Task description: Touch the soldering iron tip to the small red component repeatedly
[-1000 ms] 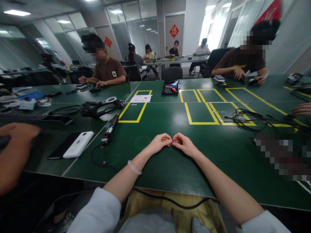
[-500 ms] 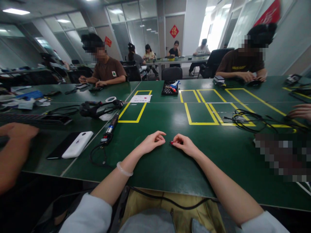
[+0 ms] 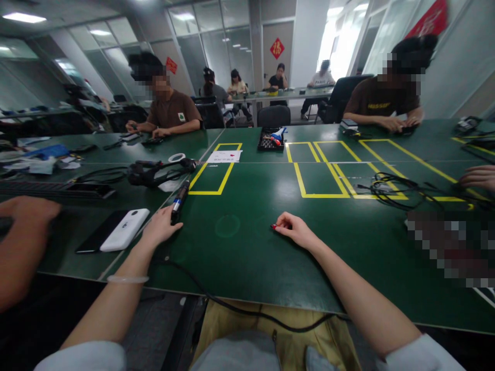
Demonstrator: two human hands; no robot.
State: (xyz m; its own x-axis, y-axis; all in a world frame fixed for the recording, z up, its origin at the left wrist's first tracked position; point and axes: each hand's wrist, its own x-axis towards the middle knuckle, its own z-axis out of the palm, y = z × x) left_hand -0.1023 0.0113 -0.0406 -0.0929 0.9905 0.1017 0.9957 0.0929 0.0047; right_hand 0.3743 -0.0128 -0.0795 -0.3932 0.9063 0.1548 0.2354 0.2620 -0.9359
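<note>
My left hand [image 3: 160,225] reaches over the near end of a dark cylindrical tool [image 3: 179,198] with a blue and silver band. Its thumb points right, apart from the fingers, and the hand covers the tool's red end; whether it grips the tool is unclear. My right hand [image 3: 293,228] rests on the green table [image 3: 240,257], fingertips pinched round a small red and black piece [image 3: 273,226]. Faint rings mark the tabletop between the two hands. A black cable [image 3: 216,301] runs from near my left wrist over the table's front edge.
A white phone-like device [image 3: 124,230] lies left, beside another person's arm [image 3: 23,247]. Behind are a headset-like black device [image 3: 145,173], a white card [image 3: 224,156], a black tray [image 3: 270,139] and yellow tape outlines. Coiled cables [image 3: 390,190] lie right. People sit opposite.
My left hand has moved left from beside my right hand to the cylindrical tool, covering its near end. My right hand has stayed in place with the small piece.
</note>
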